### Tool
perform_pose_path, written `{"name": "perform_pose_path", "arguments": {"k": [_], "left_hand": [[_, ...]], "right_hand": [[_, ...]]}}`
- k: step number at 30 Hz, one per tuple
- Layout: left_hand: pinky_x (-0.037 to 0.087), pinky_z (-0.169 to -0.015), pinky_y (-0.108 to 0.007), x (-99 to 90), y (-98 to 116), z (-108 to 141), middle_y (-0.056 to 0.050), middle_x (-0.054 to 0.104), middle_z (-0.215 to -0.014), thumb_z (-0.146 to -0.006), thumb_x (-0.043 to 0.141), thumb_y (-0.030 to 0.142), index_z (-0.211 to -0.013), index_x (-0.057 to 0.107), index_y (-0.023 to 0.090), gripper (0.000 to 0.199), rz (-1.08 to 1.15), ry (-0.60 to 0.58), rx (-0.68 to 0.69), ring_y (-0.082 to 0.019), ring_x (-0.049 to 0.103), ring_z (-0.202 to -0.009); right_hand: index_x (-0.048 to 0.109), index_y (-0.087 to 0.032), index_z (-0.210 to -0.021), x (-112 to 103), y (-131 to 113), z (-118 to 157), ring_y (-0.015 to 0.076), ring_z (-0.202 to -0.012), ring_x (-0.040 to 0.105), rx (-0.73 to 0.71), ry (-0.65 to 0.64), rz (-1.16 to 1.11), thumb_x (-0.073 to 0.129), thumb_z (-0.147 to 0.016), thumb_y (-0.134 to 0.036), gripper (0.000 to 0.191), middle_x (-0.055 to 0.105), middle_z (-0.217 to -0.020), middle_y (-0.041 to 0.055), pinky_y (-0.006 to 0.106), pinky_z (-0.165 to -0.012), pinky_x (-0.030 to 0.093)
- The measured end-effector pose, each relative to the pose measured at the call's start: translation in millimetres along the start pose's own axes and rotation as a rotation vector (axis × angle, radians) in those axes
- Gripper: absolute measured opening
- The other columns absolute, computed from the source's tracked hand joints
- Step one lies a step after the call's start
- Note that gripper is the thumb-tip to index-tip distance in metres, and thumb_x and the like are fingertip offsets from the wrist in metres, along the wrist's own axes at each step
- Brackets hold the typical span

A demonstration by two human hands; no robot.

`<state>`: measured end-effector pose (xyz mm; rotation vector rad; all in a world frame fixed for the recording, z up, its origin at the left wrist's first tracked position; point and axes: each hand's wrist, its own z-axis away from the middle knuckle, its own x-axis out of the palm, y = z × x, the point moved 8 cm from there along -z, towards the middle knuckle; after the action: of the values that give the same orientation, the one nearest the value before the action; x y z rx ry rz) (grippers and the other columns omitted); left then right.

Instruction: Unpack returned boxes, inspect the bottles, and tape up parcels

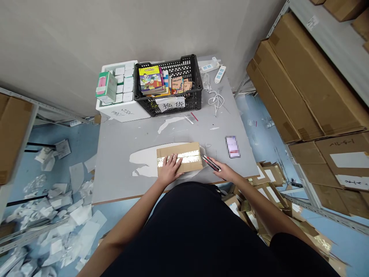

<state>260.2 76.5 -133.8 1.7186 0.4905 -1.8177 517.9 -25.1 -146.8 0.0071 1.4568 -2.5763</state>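
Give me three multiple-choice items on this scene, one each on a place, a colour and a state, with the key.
1. Where does the phone lie?
A. On the floor
B. On the table, right of the parcel
C. Inside the crate

2. What colour is the crate holding the books?
A. Black
B. White
C. Blue

3. How is the left hand placed?
A. Holding a pen
B. Inside the crate
C. Flat on the parcel

1: B, it rests on the grey table.
2: A, its plastic mesh shows black.
3: C, the palm lies on the parcel's taped top.

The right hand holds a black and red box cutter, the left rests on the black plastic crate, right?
No: the head view shows the left hand on a taped brown cardboard parcel, not the crate. The right hand does hold the cutter.
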Motion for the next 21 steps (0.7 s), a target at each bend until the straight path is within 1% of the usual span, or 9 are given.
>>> {"name": "perform_pose_path", "arguments": {"k": [2,4,7,9,12,15,19,21], "left_hand": [[0.012,-0.118,-0.058,-0.4,0.1,0.0,-0.016,0.029,-0.157,-0.088,0.051,0.058,-0.150,0.033,0.021,0.074,0.003,-0.004,-0.001,-0.036,0.020,-0.147],[0.012,-0.118,-0.058,-0.1,-0.2,-0.1,-0.016,0.029,-0.157,-0.088,0.053,0.056,-0.151,0.033,0.022,0.074,0.014,-0.010,-0.008,-0.036,0.020,-0.147],[0.013,-0.118,-0.058,0.9,-0.7,-0.1,-0.015,0.029,-0.157,-0.087,0.055,0.055,-0.151,0.032,0.024,0.074,0.029,-0.017,-0.018,-0.035,0.019,-0.147],[0.012,-0.118,-0.058,1.3,-0.9,0.0,-0.015,0.029,-0.157,-0.087,0.055,0.055,-0.151,0.032,0.024,0.074,0.031,-0.015,-0.019,-0.035,0.019,-0.147],[0.012,-0.118,-0.058,1.1,-0.9,0.0,-0.015,0.029,-0.157,-0.088,0.053,0.057,-0.150,0.033,0.023,0.074,0.030,-0.008,-0.017,-0.035,0.019,-0.147],[0.012,-0.118,-0.057,0.6,-0.7,-0.2,-0.015,0.029,-0.157,-0.088,0.052,0.058,-0.150,0.034,0.023,0.074,0.033,-0.002,-0.014,-0.035,0.019,-0.147],[0.013,-0.118,-0.058,-0.3,-0.5,-0.3,-0.015,0.030,-0.156,-0.088,0.052,0.058,-0.150,0.034,0.023,0.073,0.036,0.000,-0.018,-0.036,0.020,-0.147],[0.014,-0.117,-0.058,-1.1,-0.4,-0.2,-0.015,0.030,-0.156,-0.088,0.052,0.059,-0.150,0.034,0.024,0.073,0.031,0.000,-0.020,-0.035,0.020,-0.147]], "right_hand": [[0.035,-0.031,-0.151,4.0,1.6,2.9,0.0070,-0.044,0.046,-0.003,0.017,-0.010,0.065,-0.070,-0.016,0.087,0.070,-0.087,-0.0006,0.018,-0.043,0.041],[0.035,-0.030,-0.151,9.1,3.8,6.5,0.0084,-0.047,0.049,-0.002,0.038,-0.025,0.065,-0.071,-0.018,0.086,0.070,-0.088,-0.0001,0.019,-0.046,0.043],[0.032,-0.030,-0.152,17.5,8.8,11.8,0.0096,-0.047,0.050,0.012,0.055,-0.043,0.063,-0.074,-0.020,0.085,0.067,-0.080,-0.0020,0.021,-0.047,0.045],[0.031,-0.031,-0.152,20.3,10.8,14.6,0.0101,-0.049,0.051,0.015,0.067,-0.035,0.062,-0.075,-0.021,0.084,0.067,-0.079,-0.0026,0.021,-0.048,0.046],[0.036,-0.030,-0.150,18.5,9.0,18.1,0.0129,-0.062,0.059,-0.001,0.086,-0.033,0.064,-0.072,-0.018,0.084,0.070,-0.092,0.0003,0.022,-0.056,0.050],[0.039,-0.028,-0.149,16.8,3.7,22.4,0.0160,-0.074,0.064,-0.019,0.061,-0.038,0.065,-0.071,-0.016,0.083,0.070,-0.103,0.0020,0.021,-0.061,0.051],[0.040,-0.027,-0.149,15.8,1.6,31.0,0.0164,-0.070,0.064,-0.003,0.037,-0.019,0.064,-0.072,-0.016,0.082,0.072,-0.099,0.0024,0.022,-0.057,0.051],[0.044,-0.027,-0.147,12.9,3.4,36.0,0.0177,-0.072,0.065,-0.008,0.051,-0.008,0.065,-0.071,-0.016,0.080,0.072,-0.102,0.0032,0.022,-0.056,0.051]]}}
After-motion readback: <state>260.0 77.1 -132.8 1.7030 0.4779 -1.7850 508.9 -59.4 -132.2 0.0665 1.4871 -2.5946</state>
